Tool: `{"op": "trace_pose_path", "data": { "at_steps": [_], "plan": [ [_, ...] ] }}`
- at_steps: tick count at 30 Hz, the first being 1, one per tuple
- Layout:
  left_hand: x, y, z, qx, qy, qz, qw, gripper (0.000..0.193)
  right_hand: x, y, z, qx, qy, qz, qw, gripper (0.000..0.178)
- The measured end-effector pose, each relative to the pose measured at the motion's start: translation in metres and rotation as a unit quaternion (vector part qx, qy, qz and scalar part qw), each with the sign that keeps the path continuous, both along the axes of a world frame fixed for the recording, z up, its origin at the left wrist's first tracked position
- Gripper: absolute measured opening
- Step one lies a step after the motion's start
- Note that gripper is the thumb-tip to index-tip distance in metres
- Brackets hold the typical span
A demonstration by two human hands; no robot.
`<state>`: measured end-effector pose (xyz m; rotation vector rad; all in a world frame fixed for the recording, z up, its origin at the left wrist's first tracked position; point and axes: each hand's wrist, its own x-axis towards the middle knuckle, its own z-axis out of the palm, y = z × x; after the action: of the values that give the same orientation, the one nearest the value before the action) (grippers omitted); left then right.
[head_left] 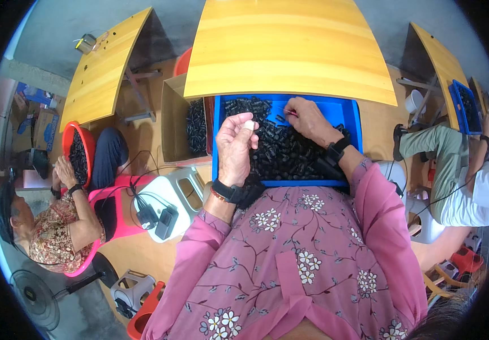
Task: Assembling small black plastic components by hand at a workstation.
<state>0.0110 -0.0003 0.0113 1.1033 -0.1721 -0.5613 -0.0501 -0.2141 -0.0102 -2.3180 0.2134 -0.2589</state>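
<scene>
My left hand is raised over the left side of a blue tray, its thumb and fingers pinched together. Something small and whitish shows at the thumb tip; whether it is a held piece or a thumb cover I cannot make out. Over the tray's far side, my right hand has its fingers closed round a thin, needle-like tool with a hint of red, its tip pointing left. Many small black cylindrical parts fill much of the tray below both hands.
A yellow wooden table overhangs the tray's far edge. Left of it stands a cardboard box of black parts. A white stool bears cables and black adapters. One person works at a red basin; another sits at right.
</scene>
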Motion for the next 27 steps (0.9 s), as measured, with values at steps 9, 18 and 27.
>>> {"op": "trace_pose_path", "data": {
  "at_steps": [9,18,27],
  "plan": [
    [-0.003,-0.002,0.002,-0.007,0.003,0.0,1.0,0.016,0.008,0.007,0.002,-0.104,0.076,0.045,0.991,0.022],
    [-0.003,0.0,0.001,-0.009,0.005,-0.001,1.0,0.016,-0.008,0.014,0.03,0.013,0.019,0.024,0.999,0.022],
    [-0.01,-0.004,0.006,-0.004,0.006,-0.1,0.995,0.014,-0.024,0.03,0.071,0.114,-0.042,0.092,0.988,0.017]
  ]
}}
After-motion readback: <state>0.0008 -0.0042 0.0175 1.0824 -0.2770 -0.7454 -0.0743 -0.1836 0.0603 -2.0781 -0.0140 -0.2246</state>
